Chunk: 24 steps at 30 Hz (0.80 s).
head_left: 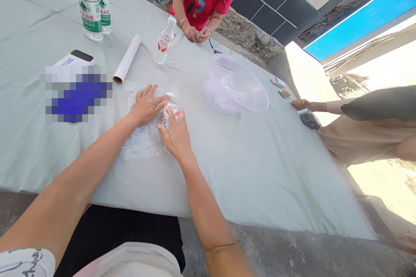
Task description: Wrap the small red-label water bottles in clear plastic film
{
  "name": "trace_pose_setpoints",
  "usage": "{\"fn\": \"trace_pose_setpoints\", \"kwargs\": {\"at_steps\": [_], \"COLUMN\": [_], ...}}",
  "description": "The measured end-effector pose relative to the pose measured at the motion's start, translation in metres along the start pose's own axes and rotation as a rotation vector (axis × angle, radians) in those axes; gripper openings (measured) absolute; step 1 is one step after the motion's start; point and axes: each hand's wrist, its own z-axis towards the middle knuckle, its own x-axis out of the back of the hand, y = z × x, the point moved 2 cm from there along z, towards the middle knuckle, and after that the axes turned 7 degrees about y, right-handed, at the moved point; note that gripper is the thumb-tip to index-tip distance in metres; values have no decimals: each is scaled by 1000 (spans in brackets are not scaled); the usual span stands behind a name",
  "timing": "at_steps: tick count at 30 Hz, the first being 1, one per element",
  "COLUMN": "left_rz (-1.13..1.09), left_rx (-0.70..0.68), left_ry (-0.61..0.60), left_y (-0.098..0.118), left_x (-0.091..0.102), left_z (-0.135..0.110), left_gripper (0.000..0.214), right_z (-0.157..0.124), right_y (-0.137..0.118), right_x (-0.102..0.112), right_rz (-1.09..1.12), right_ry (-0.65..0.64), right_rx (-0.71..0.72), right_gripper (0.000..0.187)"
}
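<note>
A small clear water bottle [171, 110] with a red and white label lies on its side on a sheet of clear plastic wrap [143, 140] spread on the table. My left hand [147, 104] lies flat with fingers stretched out, its fingertips touching the bottle from the left. Pressing on the bottle's near side, my right hand [176, 135] has its fingers extended over it. Neither hand is wrapped around the bottle.
A pale cloth [247, 164] covers the table. On it: a roll of wrap [127, 59], an upright small bottle [164, 40], two tall bottles [91, 2], a clear plastic bowl [235, 85], phones [285, 93]. A person in red sits opposite; another person's hand [302, 104] rests at right.
</note>
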Motion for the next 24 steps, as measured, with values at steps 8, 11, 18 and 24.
{"fn": "trace_pose_setpoints", "kwargs": {"at_steps": [8, 11, 18, 24], "left_rz": [117, 76, -14, -69], "left_rx": [-63, -15, -4, -38], "left_ry": [23, 69, 118, 155], "left_y": [-3, -7, -10, -11], "left_x": [-2, -1, 1, 2], "left_z": [-10, -9, -9, -8], "left_gripper": [37, 39, 43, 54], "right_z": [-34, -12, 87, 113], "right_y": [10, 19, 21, -18], "right_x": [-10, 4, 5, -7], "right_rz": [113, 395, 473, -18], "right_ry": [176, 260, 164, -117], "right_rx": [111, 83, -66, 102], "right_gripper": [64, 57, 50, 34]}}
